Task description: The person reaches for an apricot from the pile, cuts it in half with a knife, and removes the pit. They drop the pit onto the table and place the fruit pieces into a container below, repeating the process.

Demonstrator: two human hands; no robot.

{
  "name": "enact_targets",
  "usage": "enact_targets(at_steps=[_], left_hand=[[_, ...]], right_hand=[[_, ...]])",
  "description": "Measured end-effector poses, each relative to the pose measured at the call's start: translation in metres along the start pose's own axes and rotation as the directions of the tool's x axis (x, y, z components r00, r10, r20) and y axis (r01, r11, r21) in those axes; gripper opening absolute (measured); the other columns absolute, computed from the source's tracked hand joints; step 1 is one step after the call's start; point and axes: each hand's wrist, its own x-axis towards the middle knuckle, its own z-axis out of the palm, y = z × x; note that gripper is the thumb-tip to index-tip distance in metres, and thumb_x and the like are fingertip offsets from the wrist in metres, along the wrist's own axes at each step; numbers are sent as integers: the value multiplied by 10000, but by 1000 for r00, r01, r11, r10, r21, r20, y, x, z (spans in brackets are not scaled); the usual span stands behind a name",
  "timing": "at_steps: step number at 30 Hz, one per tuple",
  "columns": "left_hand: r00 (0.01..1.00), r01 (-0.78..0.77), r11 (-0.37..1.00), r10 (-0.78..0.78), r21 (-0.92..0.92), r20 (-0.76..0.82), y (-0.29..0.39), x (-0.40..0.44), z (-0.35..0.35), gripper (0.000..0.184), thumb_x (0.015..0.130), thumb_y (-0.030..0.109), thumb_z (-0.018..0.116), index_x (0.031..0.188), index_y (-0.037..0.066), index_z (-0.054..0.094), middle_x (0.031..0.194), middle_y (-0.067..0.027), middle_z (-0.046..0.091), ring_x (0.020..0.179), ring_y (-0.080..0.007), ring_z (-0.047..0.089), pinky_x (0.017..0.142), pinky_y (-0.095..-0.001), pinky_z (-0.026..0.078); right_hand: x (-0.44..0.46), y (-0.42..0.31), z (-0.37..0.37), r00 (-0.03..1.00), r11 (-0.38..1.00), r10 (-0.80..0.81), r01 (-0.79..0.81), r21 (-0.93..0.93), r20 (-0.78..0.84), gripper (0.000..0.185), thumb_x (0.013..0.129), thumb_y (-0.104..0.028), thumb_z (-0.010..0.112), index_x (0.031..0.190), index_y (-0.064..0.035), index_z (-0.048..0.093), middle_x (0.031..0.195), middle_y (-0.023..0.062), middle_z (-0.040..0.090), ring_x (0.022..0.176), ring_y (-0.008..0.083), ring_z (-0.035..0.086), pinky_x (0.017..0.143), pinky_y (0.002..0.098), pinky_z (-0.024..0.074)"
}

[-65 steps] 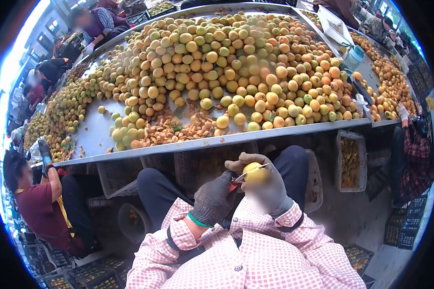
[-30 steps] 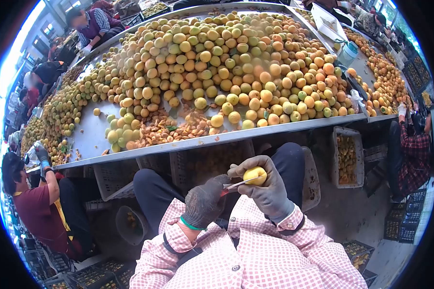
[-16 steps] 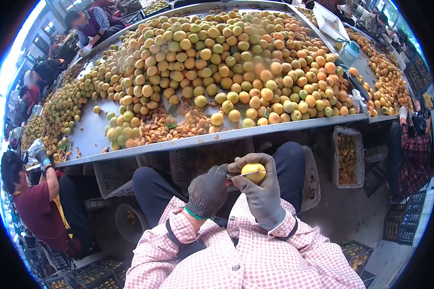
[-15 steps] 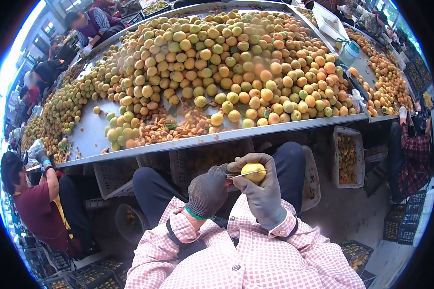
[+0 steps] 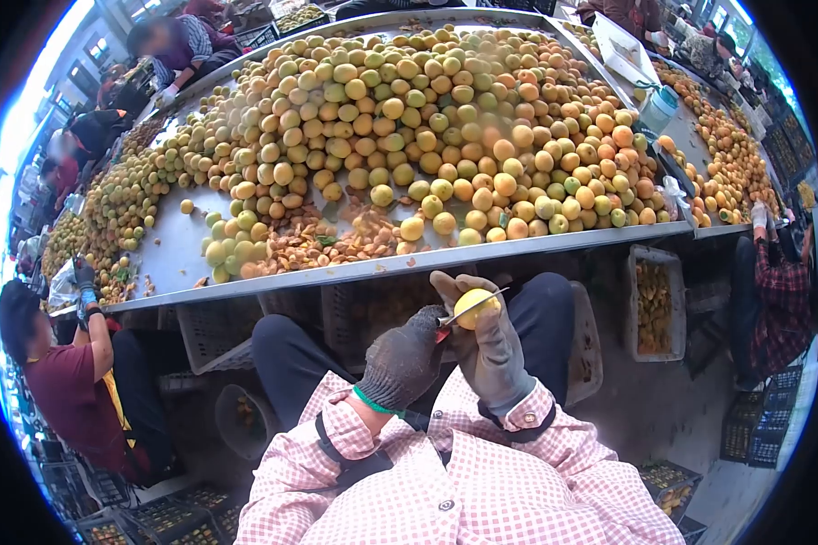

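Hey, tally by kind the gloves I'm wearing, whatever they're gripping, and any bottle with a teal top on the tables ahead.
Dark glove: 1
Lighter grey glove: 1
Knife: 1
Yellow fruit: 1
Teal-topped bottle: 1
Total: 5

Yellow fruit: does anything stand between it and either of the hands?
Nothing visible separates the yellow fruit from the right hand, which holds it. Between it and the left hand is only that hand's knife, its blade across the fruit.
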Motion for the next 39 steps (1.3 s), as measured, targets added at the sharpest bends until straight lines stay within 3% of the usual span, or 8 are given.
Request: enact_targets(at_steps=[5,14,20,24,26,30,33,39], left_hand=[[996,35,998,-31,-47,80,2,0,-9,294,838,200,594,1103,104,510,844,-200,645,733,-402,632,599,-480,497],[964,255,940,-228,-225,140,-3,-12,19,342,864,307,613,1101,101,478,892,-219,640,842,-429,615,652,-486,484],[993,108,865,-121,-490,6,-34,-18,75,338,869,305,607,1105,110,463,912,-241,637,878,-447,601,676,-492,476],[966,242,914,-194,-327,172,-43,-33,83,356,870,227,608,1172,116,456,922,-241,635,881,-426,616,698,-454,482],[996,-5,892,-34,-452,-77,-56,-39,92,360,869,115,599,1203,101,465,963,-180,644,816,-299,649,687,-371,490],[957,78,222,-289,-972,10,-41,-27,38,255,840,-14,624,1041,96,512,767,2,556,630,-96,550,533,-234,460],[974,147,599,-226,-787,10,-36,-24,5,236,841,-17,630,1001,90,492,775,-5,561,644,-66,543,487,-217,422],[995,95,772,-71,-628,64,-9,-8,-15,443,767,70,760,1130,87,506,813,7,560,707,-85,532,655,-232,465]], right_hand=[[3,-15,-16,987,885,12,64,-461,159,565,897,-458,564,1271,-53,438,1245,151,558,1069,165,567,946,290,419],[-3,16,-3,997,988,-55,47,-147,-48,478,914,-325,606,1259,-55,415,1218,155,562,972,126,562,867,249,449],[3,39,-8,923,831,-346,219,-512,-166,425,955,-363,520,1232,-52,436,1166,141,605,873,101,583,739,201,459],[12,18,-23,973,968,-81,25,-251,-215,456,956,-402,485,1251,-55,451,1148,121,610,936,154,603,728,222,488],[16,16,-26,955,983,-108,62,-170,-276,423,955,-353,507,1263,-68,452,1155,120,603,928,141,598,740,221,486],[6,-15,-44,998,963,4,-21,-268,-66,430,932,-169,576,1327,-118,415,1225,83,561,875,80,562,766,184,461],[-4,-31,-33,980,960,198,-194,-202,-3,533,904,-120,599,1384,-105,367,1221,92,555,945,92,566,818,203,461],[-15,-11,-36,941,941,339,-339,15,-18,345,945,-354,531,1141,-70,517,1101,91,607,851,129,590,686,228,491]])
